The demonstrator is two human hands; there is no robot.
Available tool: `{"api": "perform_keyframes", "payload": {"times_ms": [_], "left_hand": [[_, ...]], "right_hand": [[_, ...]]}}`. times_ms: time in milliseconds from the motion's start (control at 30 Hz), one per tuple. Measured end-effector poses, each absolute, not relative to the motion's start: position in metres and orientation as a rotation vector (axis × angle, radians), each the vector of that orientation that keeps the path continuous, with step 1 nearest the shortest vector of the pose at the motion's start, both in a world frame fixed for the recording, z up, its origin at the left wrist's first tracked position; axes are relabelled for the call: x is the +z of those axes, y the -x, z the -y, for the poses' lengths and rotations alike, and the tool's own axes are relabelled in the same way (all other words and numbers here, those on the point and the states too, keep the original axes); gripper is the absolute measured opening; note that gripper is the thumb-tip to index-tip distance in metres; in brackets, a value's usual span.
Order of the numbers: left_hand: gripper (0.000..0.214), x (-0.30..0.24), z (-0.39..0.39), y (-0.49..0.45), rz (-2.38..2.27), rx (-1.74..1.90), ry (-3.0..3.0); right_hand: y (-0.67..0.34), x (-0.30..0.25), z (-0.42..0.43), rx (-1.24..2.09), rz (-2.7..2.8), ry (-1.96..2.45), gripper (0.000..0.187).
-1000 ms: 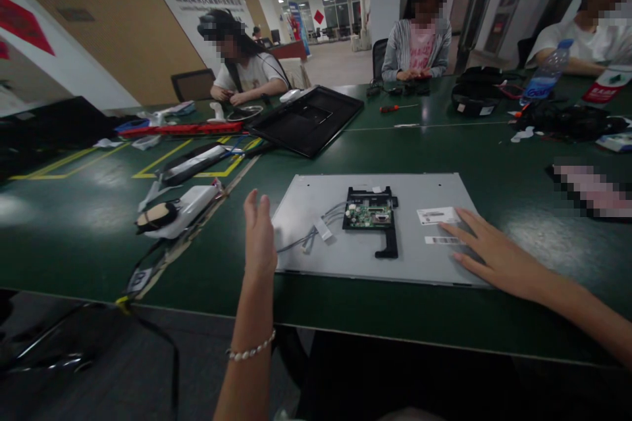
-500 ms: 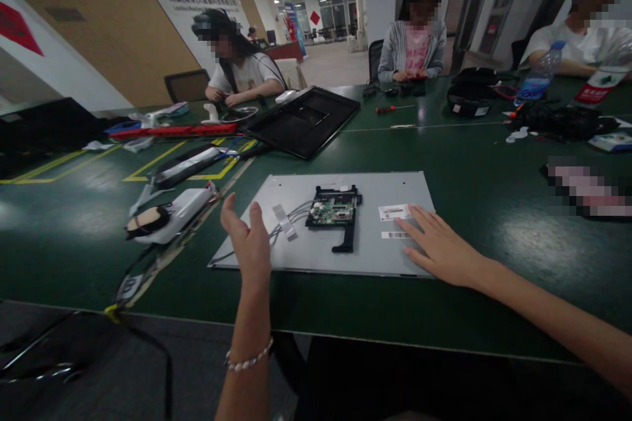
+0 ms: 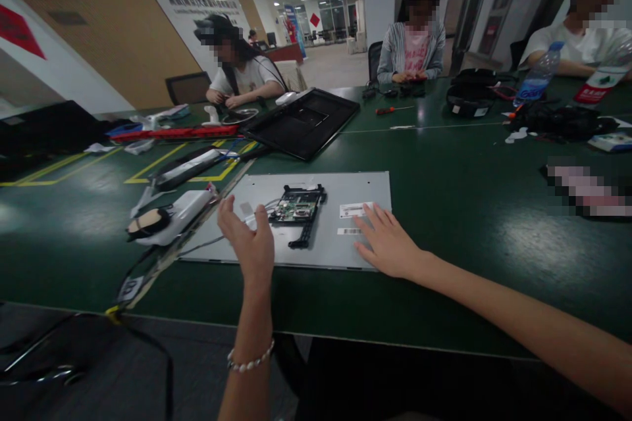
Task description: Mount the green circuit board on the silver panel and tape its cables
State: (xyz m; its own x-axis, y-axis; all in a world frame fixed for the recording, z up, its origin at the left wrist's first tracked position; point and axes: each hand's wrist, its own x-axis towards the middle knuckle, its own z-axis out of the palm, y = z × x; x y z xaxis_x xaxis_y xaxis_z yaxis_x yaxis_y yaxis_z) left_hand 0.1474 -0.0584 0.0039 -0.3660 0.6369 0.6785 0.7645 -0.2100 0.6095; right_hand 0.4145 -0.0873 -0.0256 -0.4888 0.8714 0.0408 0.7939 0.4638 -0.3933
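Note:
A flat grey display panel [image 3: 326, 247] lies back side up on the green table in front of me. Near its middle sits a green circuit board [image 3: 297, 211] in a black plastic bracket [image 3: 302, 235], with grey cables running off to the left. My right hand [image 3: 390, 243] rests flat on the panel's right part, fingers spread beside a white label [image 3: 353, 210] and a barcode sticker [image 3: 349, 231]. Over the panel's left part my left hand [image 3: 249, 237] is raised, thumb and fingers apart, holding nothing. It hides some of the cables.
A black monitor housing [image 3: 306, 122] lies beyond the panel. To the left are a white power strip [image 3: 182, 217] and a red bar [image 3: 172, 132]. A screwdriver [image 3: 392, 110] lies farther back. Bottles [image 3: 538, 75] stand at right, and several people sit across the table.
The display panel, with its board and bracket, has slid to the left together with my right hand. My left hand stays almost in place, so the cables now pass behind it.

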Motion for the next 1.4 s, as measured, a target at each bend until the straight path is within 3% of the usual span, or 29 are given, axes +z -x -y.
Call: {"api": "perform_keyframes", "payload": {"times_ms": [233,433,600,867,1133,1400], "left_hand": [[0.057,-0.011,0.049,-0.143,1.940,-1.372,1.957],[0.074,-0.028,0.047,-0.156,2.123,-0.667,2.224],[0.066,-0.020,0.032,-0.160,2.080,-0.255,2.184],[0.060,-0.010,-0.033,-0.144,2.218,-0.257,1.989],[0.061,-0.008,-0.019,-0.143,2.158,-0.138,2.090],[0.046,0.025,-0.034,-0.117,2.112,-0.179,2.031]], "right_hand": [[-0.406,-0.024,0.084,0.489,2.459,1.429,0.070],[-0.406,-0.024,0.085,0.469,2.445,1.431,0.068],[-0.407,-0.022,0.086,0.492,2.447,1.445,0.069],[-0.408,-0.022,0.085,0.486,2.443,1.420,0.068],[-0.409,-0.020,0.086,0.497,2.447,1.427,0.068],[-0.409,-0.019,0.087,0.465,2.436,1.419,0.064]]}}
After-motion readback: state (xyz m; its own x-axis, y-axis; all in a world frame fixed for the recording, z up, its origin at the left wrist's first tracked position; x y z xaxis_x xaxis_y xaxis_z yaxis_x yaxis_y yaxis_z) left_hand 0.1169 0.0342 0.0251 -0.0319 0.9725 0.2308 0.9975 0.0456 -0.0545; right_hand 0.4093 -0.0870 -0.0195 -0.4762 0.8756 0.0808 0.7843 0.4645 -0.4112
